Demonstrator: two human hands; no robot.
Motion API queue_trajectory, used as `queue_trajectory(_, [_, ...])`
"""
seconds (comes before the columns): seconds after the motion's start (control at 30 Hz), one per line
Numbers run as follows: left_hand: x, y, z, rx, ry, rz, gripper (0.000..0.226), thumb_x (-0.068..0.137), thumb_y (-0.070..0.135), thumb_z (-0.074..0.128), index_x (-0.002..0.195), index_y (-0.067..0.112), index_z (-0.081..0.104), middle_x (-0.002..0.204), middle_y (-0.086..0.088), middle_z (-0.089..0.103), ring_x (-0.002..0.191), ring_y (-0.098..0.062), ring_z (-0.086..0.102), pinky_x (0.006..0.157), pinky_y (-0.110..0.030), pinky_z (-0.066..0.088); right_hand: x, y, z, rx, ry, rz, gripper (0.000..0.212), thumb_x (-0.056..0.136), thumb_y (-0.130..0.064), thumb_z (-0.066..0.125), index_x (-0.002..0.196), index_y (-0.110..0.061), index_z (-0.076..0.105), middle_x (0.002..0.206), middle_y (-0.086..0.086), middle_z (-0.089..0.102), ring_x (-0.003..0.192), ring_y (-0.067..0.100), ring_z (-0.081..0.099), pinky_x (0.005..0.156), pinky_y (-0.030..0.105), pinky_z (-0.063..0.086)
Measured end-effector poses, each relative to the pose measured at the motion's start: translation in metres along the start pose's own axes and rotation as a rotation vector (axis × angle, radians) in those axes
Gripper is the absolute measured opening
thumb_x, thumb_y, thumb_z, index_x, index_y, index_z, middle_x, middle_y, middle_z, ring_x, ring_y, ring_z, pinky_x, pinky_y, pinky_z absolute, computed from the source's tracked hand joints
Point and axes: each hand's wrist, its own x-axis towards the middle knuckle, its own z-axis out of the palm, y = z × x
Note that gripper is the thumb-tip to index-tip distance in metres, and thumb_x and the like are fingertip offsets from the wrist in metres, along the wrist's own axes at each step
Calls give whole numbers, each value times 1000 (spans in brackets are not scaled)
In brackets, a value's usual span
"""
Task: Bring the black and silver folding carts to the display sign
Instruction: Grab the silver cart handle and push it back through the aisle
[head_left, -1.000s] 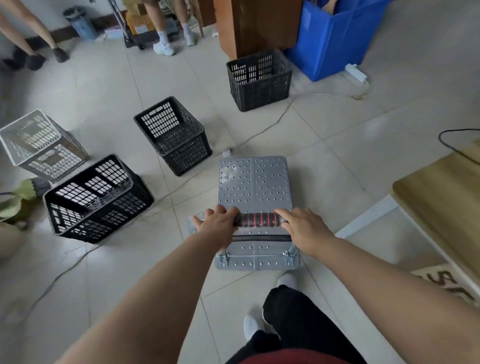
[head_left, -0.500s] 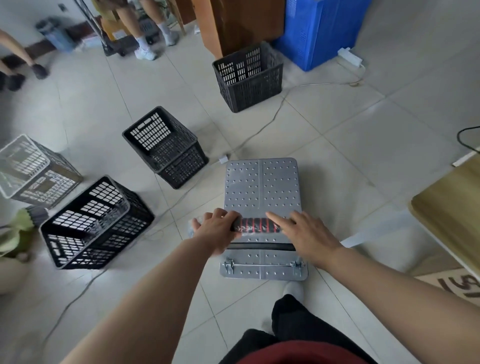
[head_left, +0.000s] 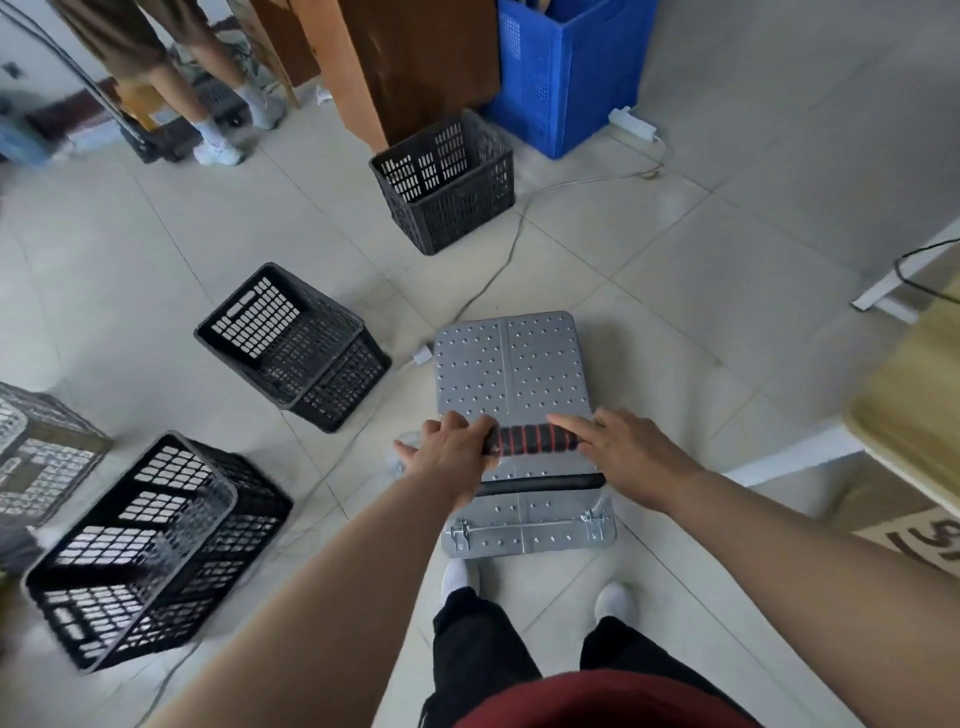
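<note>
Nearest the camera, both forearms reach forward to the handle (head_left: 535, 439) of the silver folding cart (head_left: 511, 374), a ribbed black and red bar lying crosswise. The left hand (head_left: 449, 454) is clenched around the bar's left end. The right hand (head_left: 631, 452) rests on the right end with its fingers (head_left: 569, 422) stretched along the bar; whether its grip is closed underneath I cannot tell. Both hands sit about equally close to the cart.

The cart's studded deck stands on the floor (head_left: 675, 270) just ahead of the person's feet, its long axis running straight away from the grip, so a push would send it forward. A cable (head_left: 498, 270) crosses the floor just beyond the deck's far edge and could snag the wheels.

Compared with half a second ago, the deck points the same way, but the black crates (head_left: 291, 348) to the left and the far black basket (head_left: 447, 182) sit closer, which suggests forward travel. The corner of a printed sign (head_left: 919, 540) shows at the right, beside a wooden tabletop (head_left: 914, 410).
</note>
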Motion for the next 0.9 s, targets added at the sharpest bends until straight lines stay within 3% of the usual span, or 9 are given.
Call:
queue_trajectory(0.2, [30,-20,-20,53,-25,102,26,92,37,53,114,42,41,117,-2,44,114,-29,38,95,-76,21,21,-22,0,48,24,160,48,99,-27,39,141,-48,28,97,2,45,83,19,46,75,31,42])
queue_trajectory(0.5, [88,-53,-67,267,-53,317,31,93,41,50,121,38,38,125,-4,43,116,-30,38,96,-68,27,61,-55,20,56,141,354,43,100,-29,34,140,-44,25,93,4,49,82,21,48,70,36,46])
queue_trajectory(0.6, [110,-46,-81,325,-68,372,30,93,41,49,120,35,38,123,-6,44,116,-31,40,98,-67,29,73,-51,17,29,194,414,42,100,-29,34,138,-44,22,87,1,46,79,19,48,67,37,48])
queue_trajectory(0.9, [178,13,-109,365,-112,377,28,93,41,48,119,36,40,119,-5,45,112,-30,41,92,-64,34,106,5,-7,-29,266,514,55,93,-15,48,136,-39,24,90,4,51,72,17,38,59,32,36])
